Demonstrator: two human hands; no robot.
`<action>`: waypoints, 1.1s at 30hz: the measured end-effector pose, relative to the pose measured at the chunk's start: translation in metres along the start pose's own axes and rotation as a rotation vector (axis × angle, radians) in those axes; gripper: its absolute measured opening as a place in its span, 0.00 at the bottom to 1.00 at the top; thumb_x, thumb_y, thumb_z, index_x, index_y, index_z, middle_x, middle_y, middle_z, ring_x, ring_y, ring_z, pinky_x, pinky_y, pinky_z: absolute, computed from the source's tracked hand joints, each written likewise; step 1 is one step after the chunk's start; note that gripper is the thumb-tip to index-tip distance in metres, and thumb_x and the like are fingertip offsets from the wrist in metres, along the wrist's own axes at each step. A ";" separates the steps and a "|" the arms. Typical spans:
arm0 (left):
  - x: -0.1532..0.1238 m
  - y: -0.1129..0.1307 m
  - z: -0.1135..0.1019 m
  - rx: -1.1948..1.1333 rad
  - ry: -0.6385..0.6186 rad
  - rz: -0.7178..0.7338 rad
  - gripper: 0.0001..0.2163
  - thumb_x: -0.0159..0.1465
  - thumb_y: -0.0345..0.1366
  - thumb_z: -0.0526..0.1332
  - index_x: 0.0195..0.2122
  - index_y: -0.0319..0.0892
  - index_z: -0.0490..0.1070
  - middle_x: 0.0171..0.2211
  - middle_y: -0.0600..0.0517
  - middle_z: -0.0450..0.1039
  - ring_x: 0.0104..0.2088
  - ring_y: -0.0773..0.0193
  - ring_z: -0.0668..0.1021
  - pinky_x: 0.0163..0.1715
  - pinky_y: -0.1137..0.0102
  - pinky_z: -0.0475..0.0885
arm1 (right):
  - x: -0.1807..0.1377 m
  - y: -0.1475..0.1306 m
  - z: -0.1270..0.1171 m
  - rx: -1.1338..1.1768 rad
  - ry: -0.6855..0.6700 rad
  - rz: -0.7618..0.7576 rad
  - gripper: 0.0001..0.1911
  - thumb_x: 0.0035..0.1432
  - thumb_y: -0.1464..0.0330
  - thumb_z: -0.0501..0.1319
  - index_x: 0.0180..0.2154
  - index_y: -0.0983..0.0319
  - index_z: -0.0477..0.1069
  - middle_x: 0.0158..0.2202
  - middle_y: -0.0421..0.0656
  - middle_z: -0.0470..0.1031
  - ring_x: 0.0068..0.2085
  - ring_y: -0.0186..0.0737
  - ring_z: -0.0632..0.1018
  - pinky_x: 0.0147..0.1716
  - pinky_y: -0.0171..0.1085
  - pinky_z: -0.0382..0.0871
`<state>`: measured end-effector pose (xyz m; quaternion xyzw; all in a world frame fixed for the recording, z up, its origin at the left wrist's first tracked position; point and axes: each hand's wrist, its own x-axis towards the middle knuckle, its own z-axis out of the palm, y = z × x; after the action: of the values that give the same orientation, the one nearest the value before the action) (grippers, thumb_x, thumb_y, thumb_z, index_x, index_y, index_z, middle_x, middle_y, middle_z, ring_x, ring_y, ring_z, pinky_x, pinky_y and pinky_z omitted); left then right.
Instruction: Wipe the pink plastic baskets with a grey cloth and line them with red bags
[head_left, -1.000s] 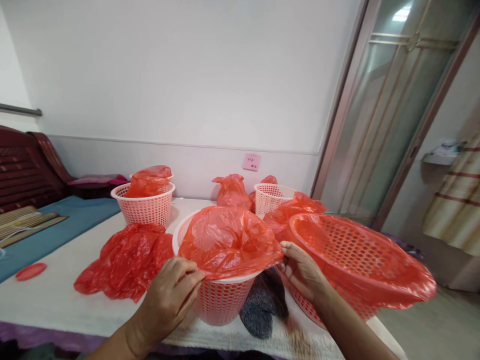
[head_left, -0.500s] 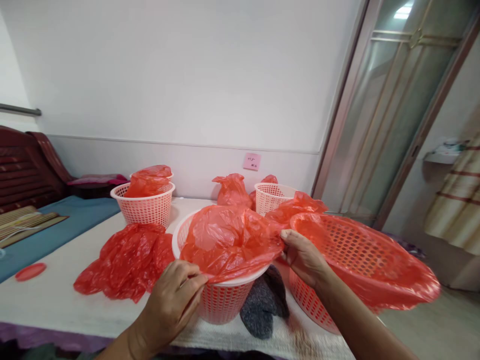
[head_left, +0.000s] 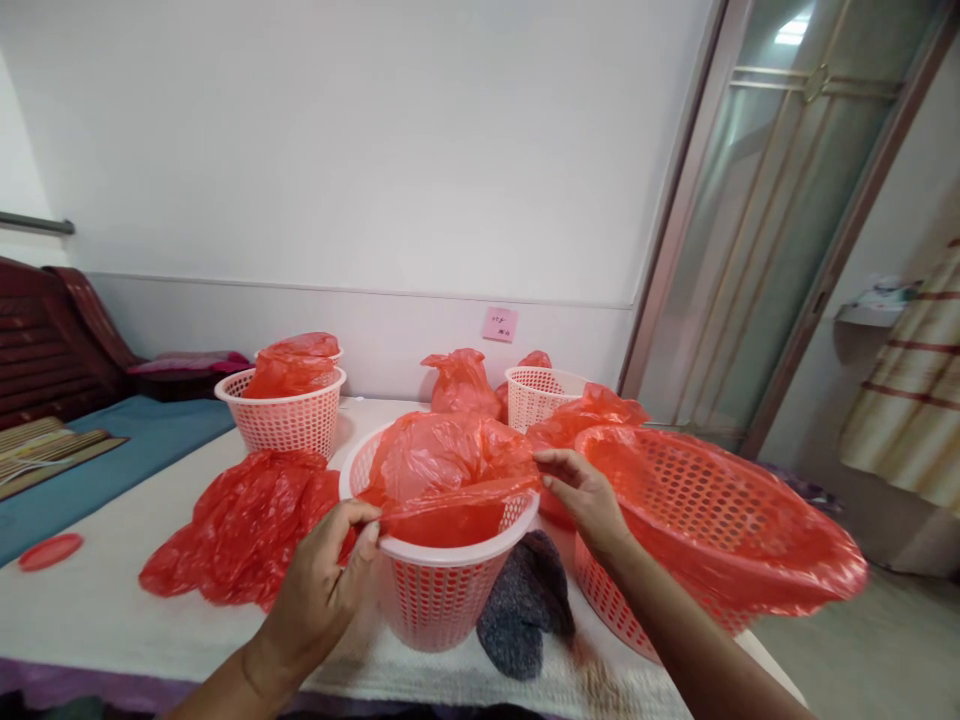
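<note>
A pink perforated basket [head_left: 439, 598] stands in front of me on the white table [head_left: 97, 610]. A red plastic bag [head_left: 450, 470] sits in its mouth. My left hand [head_left: 322, 590] pinches the bag's near edge at the basket's left rim. My right hand [head_left: 581, 490] pinches the bag's edge at the right rim, stretching it across the opening. Part of the basket's inside shows below the stretched edge.
A large red-lined basket [head_left: 705, 520] lies tilted at the right. A heap of red bags [head_left: 240, 525] lies left. Two more baskets [head_left: 283, 415] [head_left: 541, 395] stand behind with a knotted bag [head_left: 461, 382]. A grey cloth [head_left: 521, 610] lies under the basket. A red lid [head_left: 51, 550] lies far left.
Both hands pulled the bag's edge back off the near rim and lifted it, so the edge now spans the opening and the basket's near rim is uncovered.
</note>
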<state>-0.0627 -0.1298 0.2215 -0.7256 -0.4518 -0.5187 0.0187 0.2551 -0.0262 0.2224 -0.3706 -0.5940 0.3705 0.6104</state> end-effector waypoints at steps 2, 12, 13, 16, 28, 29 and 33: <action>0.006 0.003 0.000 -0.069 -0.012 -0.161 0.08 0.69 0.41 0.53 0.40 0.45 0.67 0.33 0.53 0.74 0.34 0.64 0.77 0.34 0.69 0.73 | 0.000 0.002 0.001 -0.136 -0.025 -0.075 0.18 0.46 0.63 0.69 0.41 0.58 0.74 0.43 0.45 0.76 0.45 0.47 0.76 0.48 0.49 0.70; 0.010 0.011 0.006 -0.263 -0.074 -0.363 0.11 0.67 0.47 0.55 0.38 0.45 0.67 0.31 0.55 0.70 0.31 0.65 0.74 0.32 0.70 0.71 | 0.029 -0.005 0.014 -0.827 0.062 -0.456 0.16 0.54 0.71 0.56 0.45 0.62 0.72 0.43 0.50 0.72 0.44 0.49 0.74 0.46 0.49 0.69; 0.011 0.010 0.005 -0.273 -0.078 -0.375 0.11 0.66 0.47 0.55 0.38 0.45 0.67 0.31 0.55 0.70 0.31 0.65 0.74 0.32 0.70 0.71 | 0.033 -0.005 0.013 -0.826 0.074 -0.451 0.14 0.54 0.72 0.54 0.42 0.62 0.73 0.41 0.50 0.72 0.43 0.48 0.74 0.45 0.49 0.69; 0.018 0.009 0.002 -0.284 -0.058 -0.400 0.11 0.66 0.47 0.56 0.38 0.45 0.67 0.31 0.55 0.70 0.31 0.66 0.74 0.31 0.71 0.70 | 0.043 -0.005 0.007 -0.808 0.075 -0.446 0.13 0.53 0.73 0.52 0.37 0.61 0.73 0.37 0.48 0.74 0.41 0.47 0.74 0.44 0.47 0.68; 0.042 0.001 -0.003 -0.364 0.053 -0.512 0.12 0.62 0.48 0.59 0.35 0.44 0.69 0.28 0.56 0.71 0.29 0.65 0.73 0.28 0.72 0.68 | 0.037 0.002 -0.013 -0.634 0.051 -0.348 0.07 0.56 0.65 0.56 0.30 0.59 0.71 0.30 0.42 0.75 0.32 0.41 0.75 0.34 0.40 0.68; 0.041 -0.001 -0.004 -0.346 0.058 -0.499 0.12 0.63 0.48 0.59 0.35 0.44 0.69 0.28 0.56 0.71 0.30 0.65 0.73 0.29 0.71 0.69 | 0.036 0.003 -0.015 -0.613 0.024 -0.345 0.09 0.56 0.64 0.56 0.30 0.59 0.72 0.29 0.42 0.75 0.32 0.40 0.75 0.34 0.40 0.68; 0.030 -0.005 -0.011 -0.200 0.085 -0.362 0.10 0.65 0.45 0.57 0.37 0.46 0.70 0.32 0.54 0.74 0.33 0.63 0.76 0.33 0.69 0.72 | 0.020 0.005 -0.022 -0.559 -0.037 -0.346 0.10 0.58 0.63 0.56 0.33 0.59 0.74 0.32 0.42 0.77 0.36 0.42 0.76 0.37 0.40 0.70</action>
<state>-0.0731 -0.1134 0.2473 -0.6084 -0.5197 -0.5860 -0.1278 0.2777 -0.0061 0.2265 -0.4105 -0.7379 0.0906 0.5280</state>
